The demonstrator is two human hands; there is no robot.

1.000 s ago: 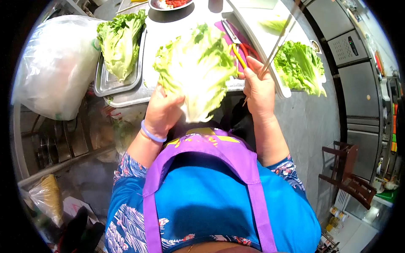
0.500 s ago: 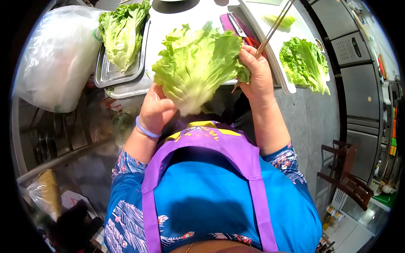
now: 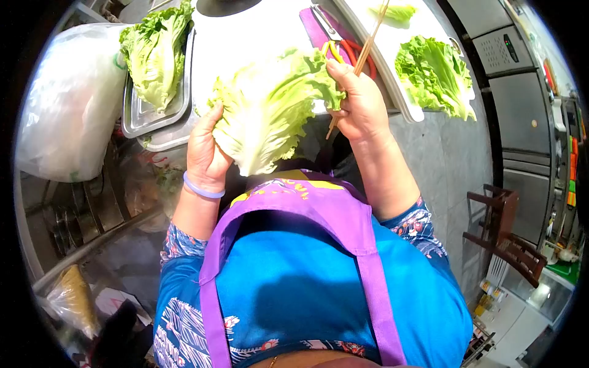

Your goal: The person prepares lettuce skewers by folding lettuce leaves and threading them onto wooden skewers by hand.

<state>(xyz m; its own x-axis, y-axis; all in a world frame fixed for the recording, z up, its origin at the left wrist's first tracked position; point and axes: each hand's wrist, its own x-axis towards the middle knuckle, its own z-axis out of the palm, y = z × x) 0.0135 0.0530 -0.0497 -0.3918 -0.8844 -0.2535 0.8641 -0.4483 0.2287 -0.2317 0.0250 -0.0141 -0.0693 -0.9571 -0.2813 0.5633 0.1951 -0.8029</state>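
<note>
A broad lettuce leaf (image 3: 267, 113) is held upright between my two hands, in front of the purple apron. My left hand (image 3: 207, 147) grips its left edge near the pale base. With the thumb and fingers of my right hand (image 3: 359, 101) I pinch the leaf's right edge, and a pair of chopsticks (image 3: 369, 46) is held in the same hand, pointing up and away. Red-handled scissors (image 3: 334, 35) lie on a purple cloth (image 3: 314, 29) just beyond the leaf, with a yellow handle beside them.
Lettuce (image 3: 156, 61) stands in a metal tray (image 3: 129, 119) at the left, next to a large plastic bag (image 3: 67, 104). At the right, a white tray (image 3: 412, 112) bears more lettuce (image 3: 432, 73). A wooden chair (image 3: 506, 233) stands on the floor at the right.
The leaf has turned between my hands, its back facing me half a second ago and its pale rib side now. Both hands have shifted slightly left, and the view has moved a little.
</note>
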